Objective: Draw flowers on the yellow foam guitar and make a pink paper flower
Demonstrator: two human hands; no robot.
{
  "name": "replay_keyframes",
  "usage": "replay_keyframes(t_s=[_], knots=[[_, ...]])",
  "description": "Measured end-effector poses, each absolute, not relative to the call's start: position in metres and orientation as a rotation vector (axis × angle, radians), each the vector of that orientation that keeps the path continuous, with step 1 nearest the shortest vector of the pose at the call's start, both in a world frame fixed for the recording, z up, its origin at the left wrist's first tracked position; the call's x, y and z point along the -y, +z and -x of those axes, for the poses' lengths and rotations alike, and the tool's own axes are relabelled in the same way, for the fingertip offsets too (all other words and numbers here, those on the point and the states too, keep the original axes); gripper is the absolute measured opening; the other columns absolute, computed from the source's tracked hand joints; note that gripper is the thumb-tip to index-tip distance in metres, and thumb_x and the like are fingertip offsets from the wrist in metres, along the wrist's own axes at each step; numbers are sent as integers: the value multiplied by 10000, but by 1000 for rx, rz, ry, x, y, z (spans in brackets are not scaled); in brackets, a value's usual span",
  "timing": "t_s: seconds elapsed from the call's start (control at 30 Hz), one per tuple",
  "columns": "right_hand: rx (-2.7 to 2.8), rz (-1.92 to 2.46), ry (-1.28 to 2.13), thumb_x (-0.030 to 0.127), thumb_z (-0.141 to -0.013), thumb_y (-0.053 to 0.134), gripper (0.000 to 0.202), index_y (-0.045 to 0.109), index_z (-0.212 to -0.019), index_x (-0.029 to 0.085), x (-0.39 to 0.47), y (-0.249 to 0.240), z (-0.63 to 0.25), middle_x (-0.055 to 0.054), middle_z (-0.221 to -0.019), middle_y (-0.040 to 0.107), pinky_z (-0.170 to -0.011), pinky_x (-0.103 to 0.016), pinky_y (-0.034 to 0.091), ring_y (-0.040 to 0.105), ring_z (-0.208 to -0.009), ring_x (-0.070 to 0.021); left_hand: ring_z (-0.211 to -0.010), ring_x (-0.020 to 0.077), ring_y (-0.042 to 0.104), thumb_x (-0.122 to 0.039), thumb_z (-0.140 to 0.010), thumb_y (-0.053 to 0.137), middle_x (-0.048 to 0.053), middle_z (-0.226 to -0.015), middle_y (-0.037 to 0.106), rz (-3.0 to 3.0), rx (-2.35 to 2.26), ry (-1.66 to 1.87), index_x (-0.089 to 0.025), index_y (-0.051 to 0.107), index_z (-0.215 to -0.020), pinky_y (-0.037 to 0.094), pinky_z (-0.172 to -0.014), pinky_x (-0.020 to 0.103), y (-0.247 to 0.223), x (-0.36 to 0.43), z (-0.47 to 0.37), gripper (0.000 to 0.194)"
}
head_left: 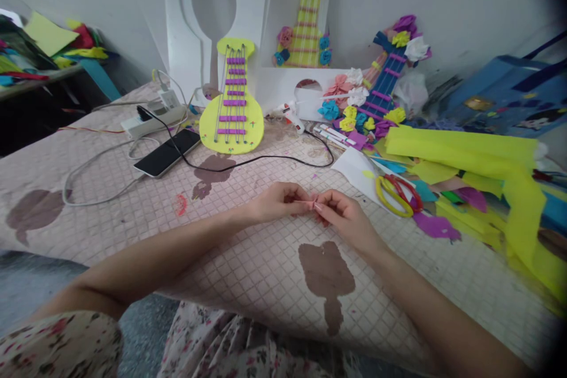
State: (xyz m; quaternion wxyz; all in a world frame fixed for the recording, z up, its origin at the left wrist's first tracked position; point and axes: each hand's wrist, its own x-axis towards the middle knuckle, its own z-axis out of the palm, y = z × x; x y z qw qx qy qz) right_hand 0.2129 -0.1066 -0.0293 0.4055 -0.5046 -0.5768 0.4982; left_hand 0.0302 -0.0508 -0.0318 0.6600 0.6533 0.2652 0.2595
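My left hand (279, 201) and my right hand (343, 212) meet over the middle of the table, fingertips pinched together. Between them is a small piece of pink crepe paper (322, 220), partly hidden by the fingers. Both thumbs press on it from the near side. A little beyond my hands a black cord (266, 157) crosses the cloth to a white glue gun (290, 117). A yellow paper guitar (233, 115) with purple strips leans upright behind the cord.
On the right lie scissors with yellow and red handles (393, 196) among crepe paper scraps (436, 227) and a large yellow strip (465, 147). Paper flowers (348, 100) sit at the back. A phone (167, 153), cables and a power strip (153, 121) occupy the left.
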Motion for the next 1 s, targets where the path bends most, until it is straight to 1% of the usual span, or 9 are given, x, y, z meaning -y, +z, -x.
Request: replay_keyframes(t_s=[0.13,0.3,0.4,0.53,0.6,0.7,0.9,1.0], knots=[[1354,1242,1332,380,-817,603,177,573,-793,207,105,-32,-217,3,-694,579,-547,-264,395,503,-618,-121,-610,77,552,-414,-727,718,10,-694,614,-1305,-600,546,-104,634,-840,442,-612,217,-34,46,-27,340],[1290,1215,1330,381,-827,596,179,591,-816,203,104,-31,-221,-7,-722,597,-548,-265,399,520,-637,-128,-636,78,576,-400,-736,720,30,-755,643,-1226,-566,527,-110,650,-878,465,-646,219,-37,41,-24,331],[1375,1180,1222,375,-842,578,165,586,-800,215,104,-29,-222,-6,-748,597,-583,-278,419,519,-648,-130,-709,103,596,-355,-807,654,56,-837,663,-1431,-487,556,-119,666,-938,479,-690,237,-33,42,-24,270],[1527,1124,1108,358,-864,551,137,588,-834,230,105,-26,-225,-33,-922,629,-706,-315,457,569,-758,-152,-825,139,617,-268,-886,545,72,-916,682,-1905,-476,686,-146,677,-977,471,-760,246,-25,49,-22,202],[1552,1111,1090,355,-872,539,135,582,-844,230,105,-26,-226,-42,-973,624,-725,-319,464,578,-781,-156,-836,140,623,-242,-893,527,68,-917,687,-2020,-497,754,-149,675,-968,472,-766,237,-22,53,-22,190],[1571,1116,1025,353,-878,527,147,573,-838,219,104,-30,-226,-38,-935,614,-717,-310,466,577,-761,-150,-796,132,625,-248,-869,565,66,-895,685,-2035,-566,837,-135,663,-934,491,-746,232,-23,56,-23,164],[1716,1062,868,287,-876,536,81,590,-867,227,105,-32,-221,-32,-941,603,-783,-300,458,577,-897,-166,-746,113,602,-264,-803,653,41,-842,645,-2008,-643,948,-124,609,-872,501,-715,230,-27,56,-26,162],[1766,1056,851,269,-877,534,77,601,-883,230,107,-31,-219,-39,-960,594,-811,-308,456,571,-938,-172,-738,111,580,-241,-827,623,35,-817,625,-2121,-607,976,-133,607,-830,488,-707,232,-29,56,-25,109]])
